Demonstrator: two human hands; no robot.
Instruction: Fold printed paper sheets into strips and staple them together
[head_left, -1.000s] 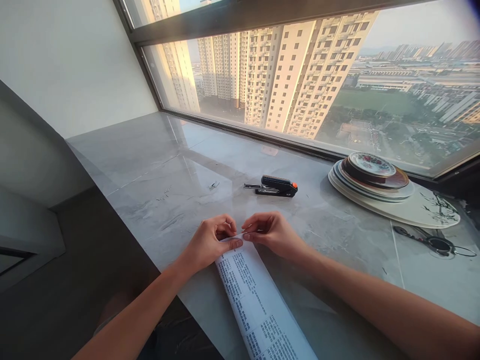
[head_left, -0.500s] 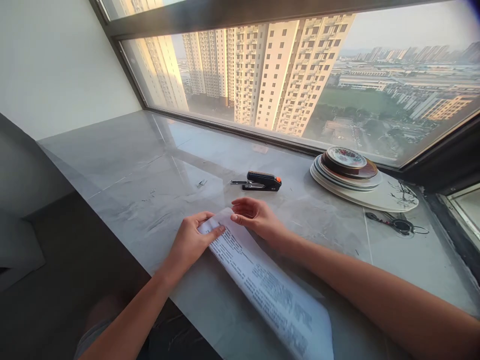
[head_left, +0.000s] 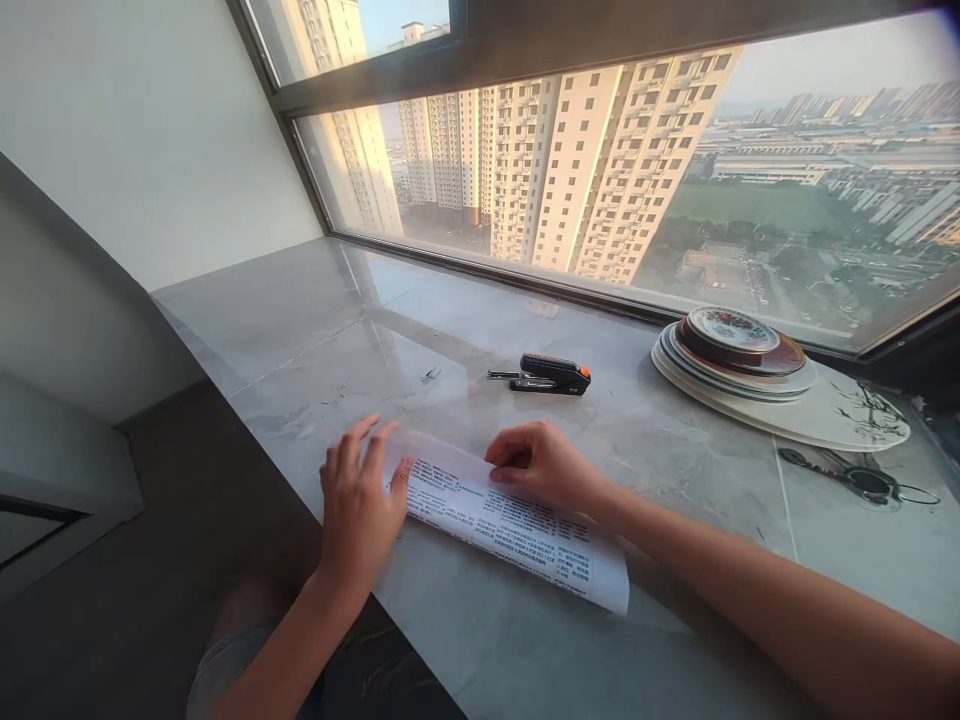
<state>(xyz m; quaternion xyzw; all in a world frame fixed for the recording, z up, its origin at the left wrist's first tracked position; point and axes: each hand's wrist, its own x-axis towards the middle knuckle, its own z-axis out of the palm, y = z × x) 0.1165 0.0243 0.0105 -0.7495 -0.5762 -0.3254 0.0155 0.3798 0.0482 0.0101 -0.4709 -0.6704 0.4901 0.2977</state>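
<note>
A printed paper (head_left: pixel 501 528), folded over lengthwise, lies on the grey stone sill with lines of small text facing up. At its left end is my left hand (head_left: pixel 361 495), fingers spread and stretched out, the thumb touching the paper. My right hand (head_left: pixel 544 465) has its fingers curled and pressed together at the paper's far edge, pinching it there; the exact fingertips are partly hidden. Beyond the paper lies a black stapler (head_left: pixel 553 374) with an orange end, its arms apart at the left.
Staples or small metal bits (head_left: pixel 430 375) lie left of the stapler. At the right, stacked plates (head_left: pixel 739 362) stand by the window, with a dark cord and ring (head_left: pixel 874 485) in front. The sill's near edge (head_left: pixel 281 478) drops toward the floor.
The paper has swung round to lie more crosswise and flatter on the sill. My left hand has loosened its grip and spread its fingers. My right hand has closed at the far edge.
</note>
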